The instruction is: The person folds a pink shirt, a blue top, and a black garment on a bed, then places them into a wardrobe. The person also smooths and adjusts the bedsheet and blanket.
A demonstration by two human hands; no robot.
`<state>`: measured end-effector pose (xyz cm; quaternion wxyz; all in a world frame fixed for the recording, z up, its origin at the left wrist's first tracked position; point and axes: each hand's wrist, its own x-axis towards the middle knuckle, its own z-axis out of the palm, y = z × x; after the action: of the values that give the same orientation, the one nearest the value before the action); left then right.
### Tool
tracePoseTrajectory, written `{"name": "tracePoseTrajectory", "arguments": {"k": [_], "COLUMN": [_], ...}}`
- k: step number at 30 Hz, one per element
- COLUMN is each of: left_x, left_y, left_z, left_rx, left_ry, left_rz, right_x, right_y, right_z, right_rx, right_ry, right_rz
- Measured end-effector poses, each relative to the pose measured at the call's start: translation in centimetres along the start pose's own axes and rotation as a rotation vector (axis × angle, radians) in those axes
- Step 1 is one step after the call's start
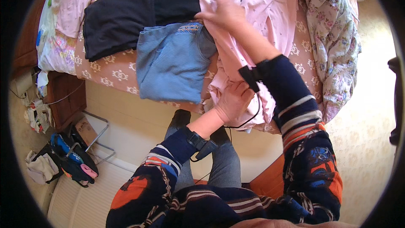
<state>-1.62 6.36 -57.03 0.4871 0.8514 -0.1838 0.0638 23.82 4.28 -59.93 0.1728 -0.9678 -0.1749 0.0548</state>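
Observation:
Pink printed trousers (278,27) lie on the bed in front of me, partly overlapped and bunched toward the near edge. My right hand (228,14) reaches far across and rests on the upper end of one leg, thumb stretched out to the left and fingers apart. Close to the bed's edge, my left hand (236,101) is closed on the bunched pink cloth, its fingers curled over it. A folded blue ribbed top (168,67) lies just left of the trousers. Black garments (118,21) are spread behind it.
Light pink clothing (74,6) lies at the bed's far left. A floral quilt (331,46) is heaped along the right side. The patterned bedsheet (112,74) shows between garments. A wooden cabinet (65,97) and bags (74,160) stand at lower left.

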Motion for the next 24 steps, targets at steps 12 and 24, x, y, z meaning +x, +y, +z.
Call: {"name": "tracePoseTrajectory", "arguments": {"k": [12,24], "left_x": [-2.4,-2.5], "left_y": [-1.4,-2.5], "left_z": [-3.4,-4.5], "left_rx": [0.240,0.272], "left_ry": [0.040,0.006], "left_rz": [-0.126,-0.055], "right_x": [-7.5,-20.3], "right_y": [10.0,24.3], "right_z": [-13.2,-6.5], "right_rx": [1.785,1.898], "right_ry": [0.453,0.783], "right_rz": [0.280,0.923]}}
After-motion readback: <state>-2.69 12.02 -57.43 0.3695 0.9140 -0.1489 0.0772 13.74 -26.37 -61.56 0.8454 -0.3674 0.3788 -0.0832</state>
